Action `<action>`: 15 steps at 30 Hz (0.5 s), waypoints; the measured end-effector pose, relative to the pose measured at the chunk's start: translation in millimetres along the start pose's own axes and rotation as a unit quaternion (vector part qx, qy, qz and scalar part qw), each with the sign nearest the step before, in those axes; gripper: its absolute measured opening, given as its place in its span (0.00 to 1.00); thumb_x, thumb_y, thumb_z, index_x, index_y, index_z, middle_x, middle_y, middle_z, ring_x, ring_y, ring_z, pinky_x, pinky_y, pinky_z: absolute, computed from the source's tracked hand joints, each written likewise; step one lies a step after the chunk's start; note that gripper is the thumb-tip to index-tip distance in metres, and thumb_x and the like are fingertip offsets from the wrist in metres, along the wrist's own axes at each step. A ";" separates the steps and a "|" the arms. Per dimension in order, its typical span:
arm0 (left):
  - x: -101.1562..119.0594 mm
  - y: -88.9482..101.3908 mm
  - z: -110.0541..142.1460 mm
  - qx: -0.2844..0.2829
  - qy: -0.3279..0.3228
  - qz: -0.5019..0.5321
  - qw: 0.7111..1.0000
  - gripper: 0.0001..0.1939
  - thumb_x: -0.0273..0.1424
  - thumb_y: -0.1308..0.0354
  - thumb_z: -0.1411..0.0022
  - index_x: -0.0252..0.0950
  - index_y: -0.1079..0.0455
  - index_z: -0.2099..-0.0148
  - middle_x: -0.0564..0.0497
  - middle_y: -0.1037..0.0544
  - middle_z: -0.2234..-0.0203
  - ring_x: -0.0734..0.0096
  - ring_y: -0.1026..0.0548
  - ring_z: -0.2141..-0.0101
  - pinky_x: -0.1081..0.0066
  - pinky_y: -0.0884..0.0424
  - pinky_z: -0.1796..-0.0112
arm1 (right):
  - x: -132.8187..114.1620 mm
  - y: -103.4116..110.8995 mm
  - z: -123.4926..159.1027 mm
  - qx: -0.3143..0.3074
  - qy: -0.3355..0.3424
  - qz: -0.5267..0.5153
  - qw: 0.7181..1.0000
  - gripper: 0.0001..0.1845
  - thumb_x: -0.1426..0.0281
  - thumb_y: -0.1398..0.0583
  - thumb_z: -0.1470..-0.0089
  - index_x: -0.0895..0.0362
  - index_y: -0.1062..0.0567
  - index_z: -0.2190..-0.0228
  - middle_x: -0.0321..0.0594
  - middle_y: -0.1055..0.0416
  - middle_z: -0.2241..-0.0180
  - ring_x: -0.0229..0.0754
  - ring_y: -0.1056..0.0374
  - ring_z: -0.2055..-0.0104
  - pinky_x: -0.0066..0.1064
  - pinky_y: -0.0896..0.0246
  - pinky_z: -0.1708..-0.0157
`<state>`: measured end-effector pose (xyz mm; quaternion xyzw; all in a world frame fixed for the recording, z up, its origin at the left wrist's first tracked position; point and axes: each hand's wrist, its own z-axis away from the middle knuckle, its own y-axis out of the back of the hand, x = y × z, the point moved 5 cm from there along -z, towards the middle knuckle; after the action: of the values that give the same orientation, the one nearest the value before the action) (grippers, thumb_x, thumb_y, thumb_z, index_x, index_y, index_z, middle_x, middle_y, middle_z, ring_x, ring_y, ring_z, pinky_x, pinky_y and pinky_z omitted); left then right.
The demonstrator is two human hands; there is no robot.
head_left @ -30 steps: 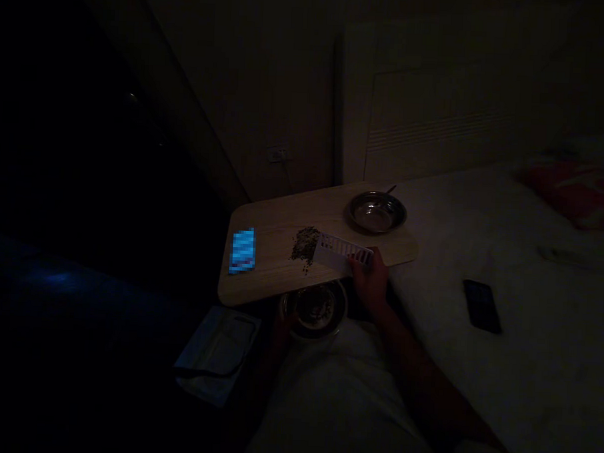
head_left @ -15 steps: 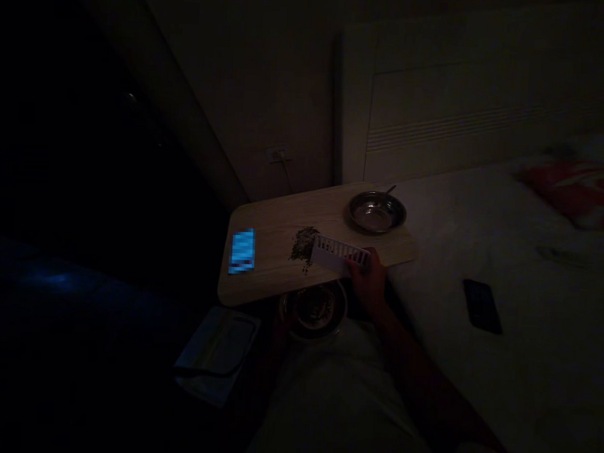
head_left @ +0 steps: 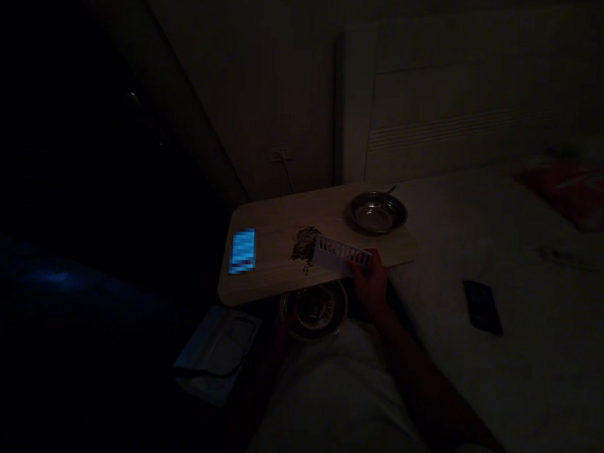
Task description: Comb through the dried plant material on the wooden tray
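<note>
My right hand [head_left: 372,283] is closed on one end of a white slotted plastic piece [head_left: 341,253]. The piece lies across the near edge of a small wooden table [head_left: 264,288], its far end touching a pile of small dark grains [head_left: 304,243]. Just below the table edge sits a metal bowl [head_left: 314,309] with some dark grains in it. My left hand [head_left: 277,325] is a faint dark shape at the bowl's left side, and its fingers are lost in the dark.
A second, empty metal bowl [head_left: 377,212] stands at the table's back right, and a lit phone [head_left: 243,250] lies at its left. A dark phone [head_left: 483,306] rests on the white bed, with a red pillow [head_left: 578,192] further back. A pale flat object [head_left: 216,349] lies lower left.
The white slotted piece and my right hand have shifted only slightly beside the grain pile. The rest is unchanged.
</note>
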<state>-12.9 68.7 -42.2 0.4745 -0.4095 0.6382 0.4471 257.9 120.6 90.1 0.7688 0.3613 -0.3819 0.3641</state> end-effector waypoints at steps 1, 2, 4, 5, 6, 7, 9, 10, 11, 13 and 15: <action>-1.0 0.7 0.2 0.002 0.003 0.001 1.000 0.34 0.37 0.32 0.55 0.41 0.30 0.43 0.45 0.27 0.42 0.45 0.36 0.37 0.52 0.41 0.38 | -0.1 -0.8 0.3 0.001 0.001 0.000 1.000 0.08 0.63 0.40 0.43 0.53 0.32 0.63 0.39 0.26 0.69 0.46 0.28 0.69 0.36 0.34 0.68; -1.5 0.8 0.5 -0.001 0.004 0.006 1.000 0.34 0.37 0.32 0.53 0.41 0.30 0.42 0.45 0.27 0.41 0.46 0.36 0.37 0.52 0.40 0.38 | 0.0 -1.5 0.3 0.004 0.001 -0.001 1.000 0.08 0.63 0.41 0.43 0.53 0.32 0.63 0.39 0.26 0.69 0.46 0.28 0.69 0.36 0.34 0.68; -1.2 -0.1 1.2 -0.008 0.001 0.016 1.000 0.35 0.37 0.32 0.53 0.41 0.31 0.41 0.46 0.27 0.41 0.46 0.36 0.37 0.52 0.40 0.39 | 0.0 -3.3 -0.1 0.007 0.001 -0.001 1.000 0.09 0.62 0.41 0.43 0.53 0.32 0.63 0.39 0.26 0.70 0.46 0.29 0.69 0.35 0.35 0.69; -0.7 -0.2 1.3 -0.008 -0.002 0.016 1.000 0.35 0.36 0.32 0.53 0.41 0.31 0.41 0.46 0.27 0.41 0.46 0.36 0.37 0.52 0.40 0.39 | -0.1 -4.3 -0.7 0.006 0.002 0.001 1.000 0.09 0.62 0.41 0.43 0.53 0.32 0.64 0.39 0.26 0.70 0.46 0.29 0.70 0.35 0.35 0.70; -0.5 -0.3 1.2 -0.005 -0.003 0.013 1.000 0.34 0.35 0.32 0.54 0.41 0.31 0.42 0.46 0.26 0.42 0.46 0.36 0.37 0.52 0.40 0.39 | -0.3 -5.2 -1.4 0.005 0.003 0.005 1.000 0.09 0.62 0.40 0.43 0.53 0.32 0.64 0.38 0.26 0.71 0.46 0.29 0.70 0.34 0.36 0.70; -0.6 -0.2 0.9 -0.002 -0.003 0.010 1.000 0.34 0.35 0.32 0.54 0.42 0.30 0.43 0.46 0.26 0.43 0.46 0.36 0.37 0.52 0.40 0.38 | -0.6 -6.2 -2.1 0.002 0.005 0.008 1.000 0.09 0.62 0.40 0.43 0.53 0.32 0.64 0.38 0.26 0.71 0.45 0.29 0.70 0.34 0.36 0.71; -1.7 0.0 -0.1 0.005 -0.003 0.006 1.000 0.33 0.34 0.31 0.55 0.42 0.29 0.44 0.46 0.25 0.44 0.46 0.36 0.37 0.52 0.40 0.38 | -1.1 -8.0 -3.4 0.000 0.008 0.011 1.000 0.08 0.63 0.41 0.43 0.53 0.32 0.65 0.38 0.26 0.71 0.45 0.30 0.71 0.34 0.37 0.71; -2.8 0.0 -0.6 0.006 -0.001 0.009 1.000 0.33 0.34 0.32 0.55 0.42 0.29 0.44 0.46 0.25 0.44 0.46 0.36 0.38 0.52 0.39 0.39 | -1.1 -8.9 -4.0 0.000 0.009 0.009 1.000 0.08 0.63 0.41 0.43 0.53 0.32 0.65 0.38 0.26 0.71 0.45 0.30 0.70 0.34 0.37 0.70; -4.2 -0.3 -1.0 0.004 0.006 0.014 1.000 0.34 0.35 0.32 0.55 0.41 0.30 0.43 0.45 0.25 0.43 0.45 0.35 0.38 0.51 0.39 0.39 | -1.0 -9.9 -4.6 -0.001 0.008 0.006 1.000 0.08 0.63 0.41 0.43 0.53 0.32 0.65 0.38 0.26 0.71 0.45 0.30 0.70 0.34 0.36 0.70; -6.3 -0.8 -0.9 0.002 0.019 0.022 1.000 0.35 0.36 0.32 0.55 0.41 0.31 0.42 0.45 0.26 0.42 0.44 0.34 0.39 0.50 0.38 0.40 | -0.1 -12.3 -5.6 -0.003 0.004 -0.002 1.000 0.08 0.63 0.41 0.44 0.53 0.32 0.65 0.38 0.26 0.70 0.45 0.30 0.70 0.34 0.36 0.69; -4.4 -1.2 0.1 0.001 0.017 0.025 1.000 0.36 0.37 0.31 0.56 0.41 0.31 0.42 0.45 0.26 0.42 0.44 0.35 0.38 0.50 0.39 0.39 | 0.9 -14.2 -6.8 -0.004 -0.001 -0.007 1.000 0.09 0.62 0.40 0.44 0.53 0.32 0.65 0.38 0.26 0.70 0.45 0.30 0.70 0.34 0.36 0.69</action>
<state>-11.0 68.2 -46.4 0.4536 -0.4127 0.6577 0.4375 248.6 133.2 88.3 0.7644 0.3677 -0.3841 0.3646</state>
